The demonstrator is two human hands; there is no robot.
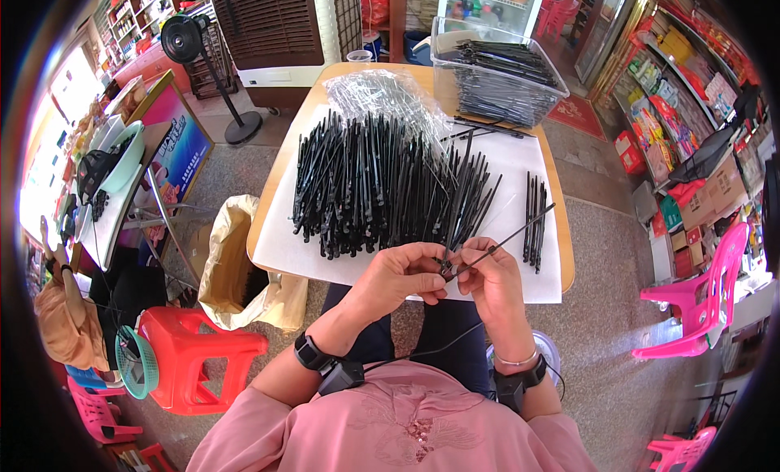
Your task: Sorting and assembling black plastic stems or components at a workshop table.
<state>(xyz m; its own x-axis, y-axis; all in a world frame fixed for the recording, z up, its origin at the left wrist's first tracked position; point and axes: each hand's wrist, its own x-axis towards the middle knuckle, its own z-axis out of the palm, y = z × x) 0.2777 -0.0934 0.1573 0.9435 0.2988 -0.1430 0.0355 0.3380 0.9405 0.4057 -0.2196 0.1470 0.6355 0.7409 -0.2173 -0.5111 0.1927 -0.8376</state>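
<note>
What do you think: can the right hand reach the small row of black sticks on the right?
Probably yes: the right hand is near the row of black sticks, and nothing seems to block the way, though it holds a thin black stick.

Speckled grey hard floor (601,253): below the fingers (490,269). Left of them: red plastic stool (183,346); right: pink plastic chair (695,293). Ahead-left: black round-headed pedestal fan (183,40), brown-louvred, pale-framed cabinet (272,33). Far left: bright light (73,78).
</note>
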